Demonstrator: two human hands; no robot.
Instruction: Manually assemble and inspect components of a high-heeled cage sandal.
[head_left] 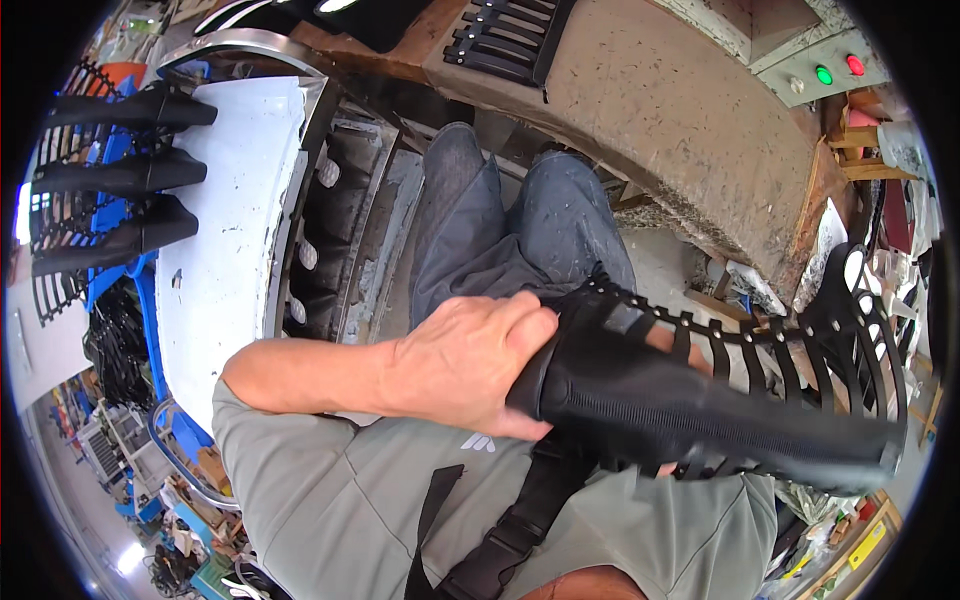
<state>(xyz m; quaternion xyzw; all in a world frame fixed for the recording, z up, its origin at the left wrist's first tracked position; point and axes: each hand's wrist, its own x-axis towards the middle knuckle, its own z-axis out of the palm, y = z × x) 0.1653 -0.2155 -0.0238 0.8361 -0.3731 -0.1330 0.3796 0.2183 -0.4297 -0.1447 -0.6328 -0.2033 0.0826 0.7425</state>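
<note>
Two hands (470, 352) (697, 358), left clasping one black boot (650, 395), right (grip unclear), three boots (125, 170) leftward

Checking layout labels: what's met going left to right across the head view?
Three black strapped pieces → white tabletop → left grip → held black strapped piece.

The left grip (478, 355) holds a black strappy boot (650, 385).
</note>
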